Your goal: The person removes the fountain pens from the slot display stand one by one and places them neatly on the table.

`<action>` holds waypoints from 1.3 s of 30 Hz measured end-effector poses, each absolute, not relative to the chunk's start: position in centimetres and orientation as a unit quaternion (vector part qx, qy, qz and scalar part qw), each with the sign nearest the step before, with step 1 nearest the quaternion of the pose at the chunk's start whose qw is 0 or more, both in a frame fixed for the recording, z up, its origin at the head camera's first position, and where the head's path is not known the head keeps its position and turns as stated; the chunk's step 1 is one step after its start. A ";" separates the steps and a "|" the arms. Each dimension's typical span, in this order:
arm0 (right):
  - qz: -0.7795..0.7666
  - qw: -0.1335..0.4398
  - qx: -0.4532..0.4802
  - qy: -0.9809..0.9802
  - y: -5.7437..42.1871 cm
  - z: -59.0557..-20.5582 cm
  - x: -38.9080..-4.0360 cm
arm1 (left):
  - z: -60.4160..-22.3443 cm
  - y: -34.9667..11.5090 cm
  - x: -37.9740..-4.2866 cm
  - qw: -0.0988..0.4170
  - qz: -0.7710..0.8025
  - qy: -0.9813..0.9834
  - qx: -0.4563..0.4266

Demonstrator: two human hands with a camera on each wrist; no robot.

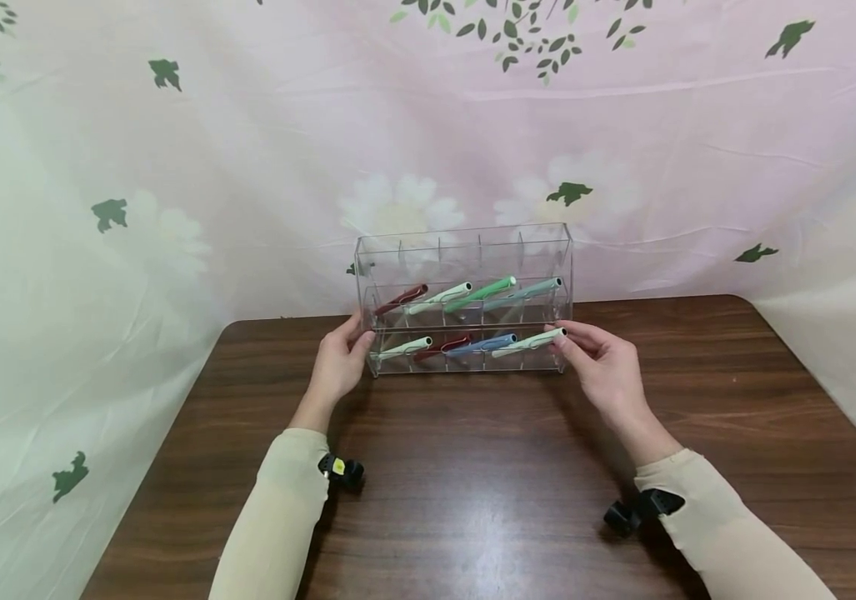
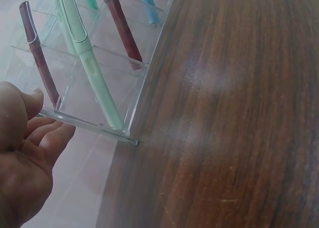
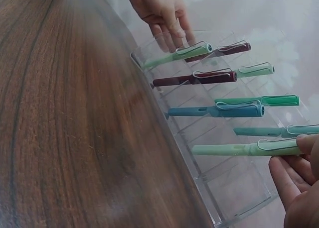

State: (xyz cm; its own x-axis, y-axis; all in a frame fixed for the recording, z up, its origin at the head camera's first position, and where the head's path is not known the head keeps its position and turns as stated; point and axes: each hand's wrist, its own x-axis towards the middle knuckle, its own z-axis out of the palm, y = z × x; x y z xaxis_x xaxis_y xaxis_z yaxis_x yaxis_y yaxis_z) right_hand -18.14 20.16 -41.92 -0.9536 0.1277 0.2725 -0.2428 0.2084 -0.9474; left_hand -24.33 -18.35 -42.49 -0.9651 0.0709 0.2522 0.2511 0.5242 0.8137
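A clear acrylic pen holder (image 1: pixel 465 371) with two stepped rows of compartments stands near the table's back edge. My left hand (image 1: pixel 339 360) grips its left side wall, thumb in front and fingers behind, as the left wrist view shows. At the lower right, my right hand (image 1: pixel 608 367) pinches the capped end of a pale green pen (image 3: pixel 227 149), which leans over the front row. Beside that pen in the same row lean a blue pen (image 3: pixel 214 110), a dark red pen (image 3: pixel 194 78) and another pale green pen (image 2: pixel 94 71).
The back row carries a dark red pen (image 1: pixel 401 298), a pale green pen (image 1: pixel 438 298), a bright green pen (image 1: pixel 480 294) and a teal pen (image 1: pixel 523 293). Behind the brown wooden table (image 1: pixel 458 483) hangs a floral cloth (image 1: pixel 277 167).
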 end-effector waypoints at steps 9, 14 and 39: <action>0.613 0.201 0.039 -0.763 20.9 -40.8 -17.9 | -42.9 -18.5 -24.5 0.088 -0.494 -0.861 -0.085; 0.614 0.228 0.036 -0.754 21.1 -40.4 -18.0 | -42.9 -18.6 -24.4 0.082 -0.496 -0.861 -0.080; 0.575 0.292 -0.012 -0.765 23.1 -37.6 -17.9 | -43.2 -18.7 -24.4 0.089 -0.499 -0.858 -0.087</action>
State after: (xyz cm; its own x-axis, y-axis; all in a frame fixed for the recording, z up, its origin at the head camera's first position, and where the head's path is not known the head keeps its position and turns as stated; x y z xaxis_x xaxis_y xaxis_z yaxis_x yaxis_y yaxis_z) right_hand -17.93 23.09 -37.62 -0.8294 0.3544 0.4318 -0.3162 0.3395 -0.8859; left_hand -24.38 -18.67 -43.21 -0.9690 0.0595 0.2397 0.2378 0.4877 0.8400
